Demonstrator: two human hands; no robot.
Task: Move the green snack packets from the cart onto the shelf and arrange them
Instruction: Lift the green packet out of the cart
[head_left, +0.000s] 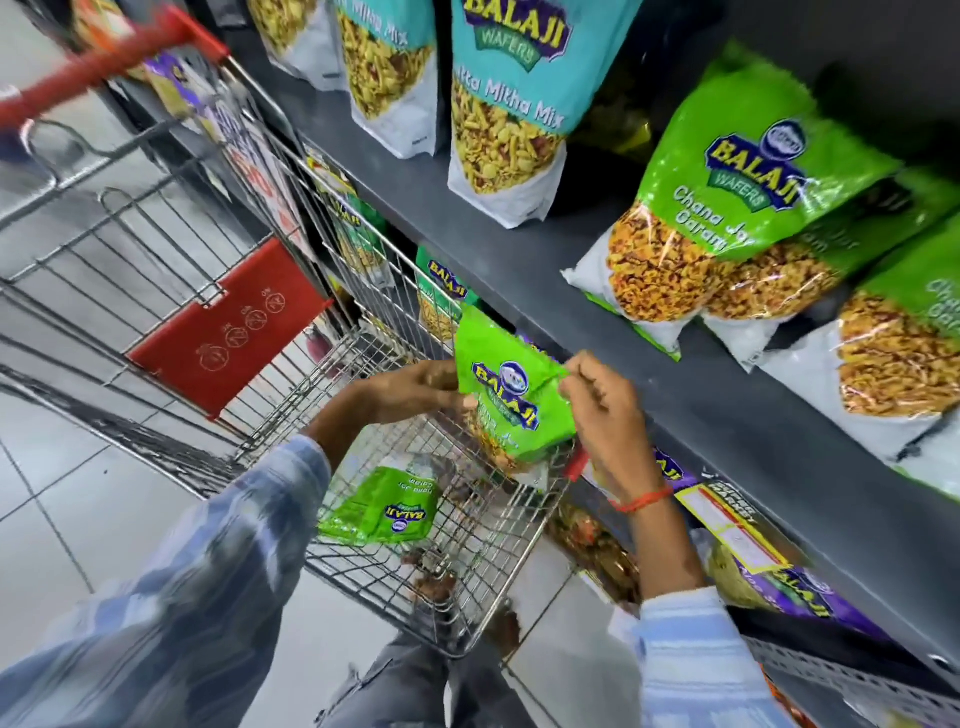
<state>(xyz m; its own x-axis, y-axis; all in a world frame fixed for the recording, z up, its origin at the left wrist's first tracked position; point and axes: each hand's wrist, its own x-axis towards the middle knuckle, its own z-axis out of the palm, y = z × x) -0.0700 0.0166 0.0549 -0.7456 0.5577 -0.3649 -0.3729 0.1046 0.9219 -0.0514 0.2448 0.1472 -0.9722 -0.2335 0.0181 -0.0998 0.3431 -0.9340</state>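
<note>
I am looking down a shop aisle with a pale tiled floor (57, 499) on my left and a dark grey metal shelf unit (649, 364) running along my right. Nearest to me, both arms wear blue-and-white striped sleeves. Below them, a flat green Balaji snack packet (382, 506) lies on the wire floor of the silver wire shopping cart (467, 587), printed side up and upside down from where I stand. Above the cart's basket, my two hands hold a second green Balaji snack packet (511, 400) between them, upright and slightly tilted, close to the shelf edge but not on it. The left hand (415, 389) grips the packet's left edge, fingers curled around behind it. The right hand (602, 415), with a red thread band at the wrist, pinches the packet's upper right corner between thumb and fingers. Beneath the right forearm, purple-and-yellow packets (779, 577) lie on the lower shelf. Further off, the cart's red plastic child-seat flap (228, 332) hangs down and its red handle bar (104, 67) is blurred. On the upper shelf, green-topped Chana Jor Garam packets (727, 197) lean in an overlapping row at the right, and teal Khatta Mitha Mix packets (514, 98) stand beyond them.
</note>
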